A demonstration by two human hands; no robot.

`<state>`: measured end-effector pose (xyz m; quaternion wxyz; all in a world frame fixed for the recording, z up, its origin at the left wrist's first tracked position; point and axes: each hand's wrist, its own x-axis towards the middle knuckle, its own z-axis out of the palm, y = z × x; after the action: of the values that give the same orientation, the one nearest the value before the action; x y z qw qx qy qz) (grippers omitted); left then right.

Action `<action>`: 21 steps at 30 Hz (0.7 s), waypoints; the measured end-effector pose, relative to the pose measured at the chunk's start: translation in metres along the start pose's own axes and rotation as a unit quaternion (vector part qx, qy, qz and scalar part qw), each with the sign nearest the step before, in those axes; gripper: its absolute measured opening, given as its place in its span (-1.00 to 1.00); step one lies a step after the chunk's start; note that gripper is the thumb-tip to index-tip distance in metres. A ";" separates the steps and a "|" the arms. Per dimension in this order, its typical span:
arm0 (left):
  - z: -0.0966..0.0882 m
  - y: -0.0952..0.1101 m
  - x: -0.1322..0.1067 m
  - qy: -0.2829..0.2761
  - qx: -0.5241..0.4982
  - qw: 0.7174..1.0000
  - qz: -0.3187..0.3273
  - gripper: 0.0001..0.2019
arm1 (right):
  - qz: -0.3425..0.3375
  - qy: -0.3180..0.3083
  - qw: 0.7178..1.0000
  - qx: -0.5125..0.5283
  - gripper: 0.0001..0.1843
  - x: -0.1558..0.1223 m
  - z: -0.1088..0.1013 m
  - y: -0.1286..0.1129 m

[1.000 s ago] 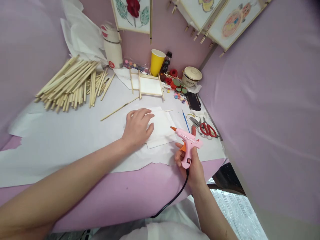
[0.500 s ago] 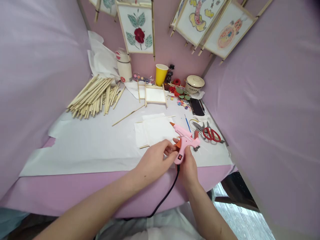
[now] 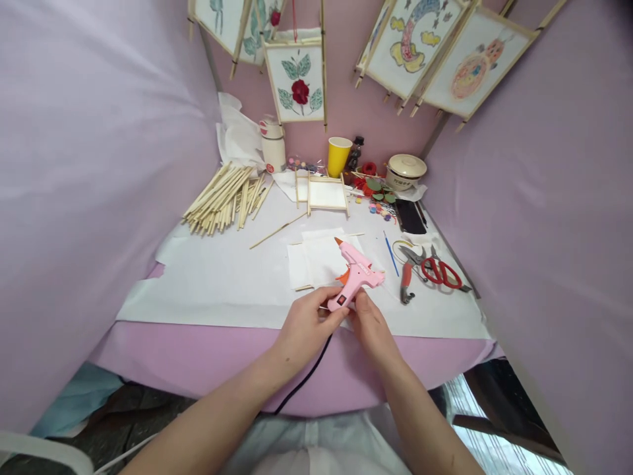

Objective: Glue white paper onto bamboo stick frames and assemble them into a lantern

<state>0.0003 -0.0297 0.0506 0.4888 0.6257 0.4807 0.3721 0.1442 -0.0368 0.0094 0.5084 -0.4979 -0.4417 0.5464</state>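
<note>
A pink hot glue gun [image 3: 357, 264] is between my hands over the near part of the table, its orange nozzle pointing up and to the left. My left hand [image 3: 307, 322] grips the bottom of its handle, beside the red switch, with thumb and fingers closed. My right hand [image 3: 374, 324] is closed against the handle's right side, its fingertips partly hidden behind it. A black cord [image 3: 305, 379] runs from the handle down to my lap. Beyond the gun lie white paper sheets [image 3: 319, 254] with thin sticks at their edges.
A pile of bamboo sticks [image 3: 220, 201] lies back left. A small bamboo frame [image 3: 328, 193] stands near a yellow cup [image 3: 339, 157]. Red-handled scissors [image 3: 442, 272], pliers [image 3: 406, 280], a blue brush [image 3: 390, 254] and a phone [image 3: 410, 216] lie right. Decorated lanterns [image 3: 300, 86] hang above.
The glue gun has turned in my hands and come lower, its handle now leaning left. My left hand has moved onto the handle's base. The view has shifted, showing the table further right.
</note>
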 end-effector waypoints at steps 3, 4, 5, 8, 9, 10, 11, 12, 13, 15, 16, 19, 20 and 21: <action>-0.020 -0.008 -0.003 0.056 0.047 0.997 0.011 -0.69 | -0.017 -0.018 0.995 -0.100 -0.36 -0.007 -0.012 0.003; -0.030 -0.012 -0.005 0.079 0.069 0.994 0.011 -0.69 | -0.018 -0.020 0.991 -0.132 -0.37 -0.009 -0.017 0.003; -0.041 -0.016 -0.007 0.106 0.094 0.990 0.010 -0.68 | -0.022 -0.018 0.987 -0.157 -0.38 -0.012 -0.021 0.003; -0.081 -0.029 -0.015 0.199 0.191 0.961 0.000 -0.67 | -0.024 -0.017 0.978 -0.209 -0.42 -0.017 -0.036 -0.001; -0.095 -0.034 -0.018 0.228 0.226 0.947 -0.007 -0.67 | -0.023 -0.014 0.976 -0.216 -0.43 -0.018 -0.041 -0.002; -0.108 -0.039 -0.022 0.254 0.263 0.930 -0.018 -0.66 | -0.022 -0.011 0.975 -0.221 -0.43 -0.018 -0.045 -0.003; -0.120 -0.045 -0.026 0.271 0.303 0.913 -0.033 -0.65 | -0.020 -0.009 0.974 -0.226 -0.43 -0.018 -0.049 -0.005; -0.130 -0.050 -0.030 0.277 0.342 0.897 -0.048 -0.65 | -0.019 -0.009 0.973 -0.231 -0.43 -0.017 -0.052 -0.006; -0.139 -0.055 -0.033 0.280 0.377 0.881 -0.064 -0.64 | -0.019 -0.010 0.971 -0.239 -0.43 -0.016 -0.054 -0.008; -0.151 -0.062 -0.039 0.276 0.436 0.852 -0.090 -0.63 | -0.027 -0.016 0.966 -0.258 -0.46 -0.013 -0.057 -0.010; -0.155 -0.065 -0.041 0.273 0.462 0.838 -0.098 -0.62 | -0.037 -0.021 0.962 -0.270 -0.48 -0.012 -0.057 -0.011; -0.160 -0.066 -0.044 0.264 0.525 0.802 -0.106 -0.62 | -0.080 -0.051 0.946 -0.309 -0.59 -0.009 -0.054 -0.013; -0.160 -0.065 -0.045 0.263 0.538 0.794 -0.108 -0.62 | -0.095 -0.062 0.938 -0.326 -0.62 -0.008 -0.053 -0.012; -0.159 -0.063 -0.044 0.268 0.544 0.787 -0.109 -0.62 | -0.112 -0.072 0.928 -0.347 -0.65 -0.008 -0.052 -0.012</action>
<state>-0.1750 -0.0285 0.0287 -0.0442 0.6068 0.7801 0.1459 0.1973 -0.0452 0.0158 0.3289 -0.5492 -0.6922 0.3331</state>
